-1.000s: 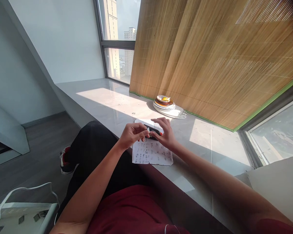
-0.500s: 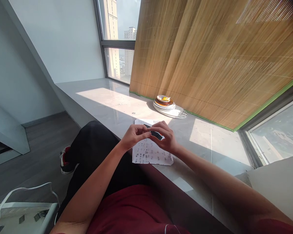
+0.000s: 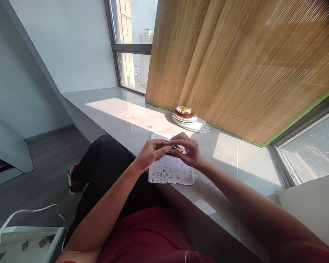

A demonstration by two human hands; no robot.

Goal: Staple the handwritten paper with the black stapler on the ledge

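My left hand (image 3: 150,153) and right hand (image 3: 191,149) are pinching this little black-and-orange gadget (image 3: 176,147); looks light, stiff, maybe slick; I'd hold the ends.

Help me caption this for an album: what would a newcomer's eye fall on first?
Probably the big tan blind filling the upper right. Then the stack of plates on the ledge before it. Near the middle, the left hand and right hand meet around a small dark thing with an orange part, above a handwritten sheet.
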